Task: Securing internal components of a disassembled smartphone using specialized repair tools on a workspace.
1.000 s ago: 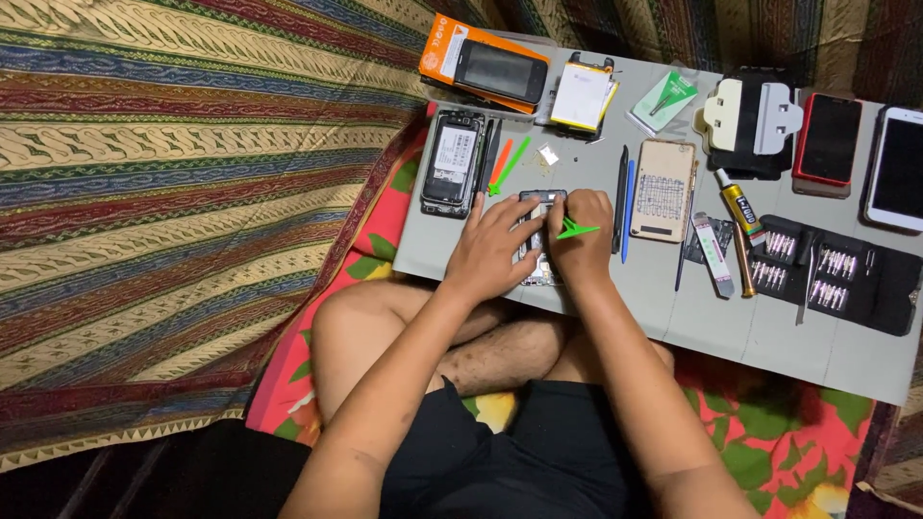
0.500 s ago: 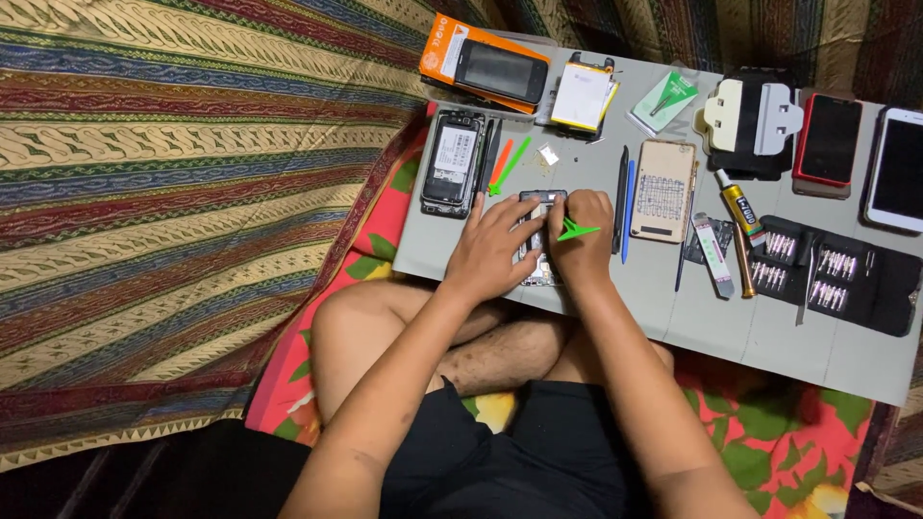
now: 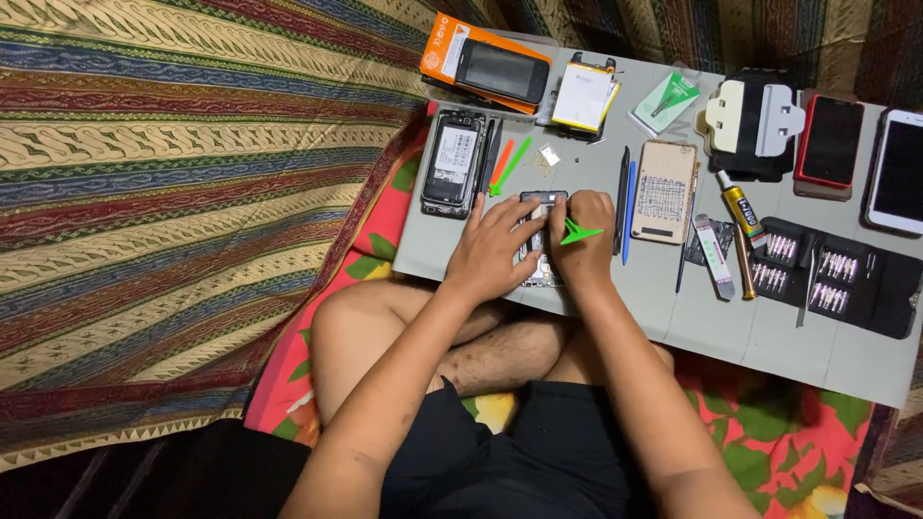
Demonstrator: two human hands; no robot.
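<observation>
Grey board (image 3: 663,317) over crossed legs, unchanged from a second ago: left hand (image 3: 495,252) flat on opened phone (image 3: 540,240), right hand (image 3: 580,242) pinching green pick (image 3: 580,232) at its edge.

Quick count on the counter (image 3: 769,346): two hands (image 3: 495,252) (image 3: 582,240) on one opened phone (image 3: 538,235), four other phones (image 3: 454,163) (image 3: 502,71) (image 3: 832,140) (image 3: 899,171), one battery (image 3: 581,97), one glue tube (image 3: 738,209), one screwdriver bit case (image 3: 835,277), two blue pens (image 3: 627,197).
</observation>
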